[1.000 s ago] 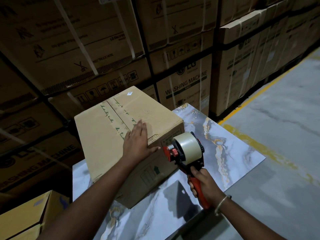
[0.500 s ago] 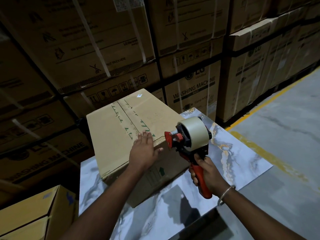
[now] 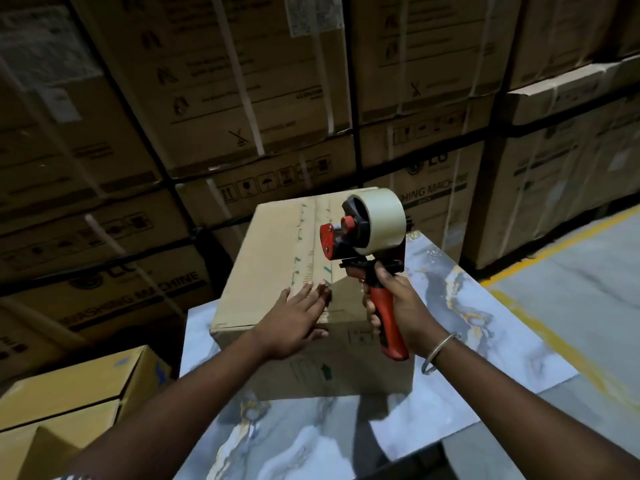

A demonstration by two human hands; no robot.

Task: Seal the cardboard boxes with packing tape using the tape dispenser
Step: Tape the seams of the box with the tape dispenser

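Holding the red-and-black tape dispenser (image 3: 363,244) with its pale roll of packing tape raised over the plain brown cardboard box (image 3: 277,258) on the marble-patterned bench (image 3: 485,341).

My right hand (image 3: 394,306) has its grip wrapped round the red handle; my left hand (image 3: 294,317) lies flat, fingers straight, on the box's near top edge beside the centre seam. I judge the box light and prone to sliding, its flaps soft, so I'd keep pressing down there. The dispenser looks rigid; the handle is the place to hold it.
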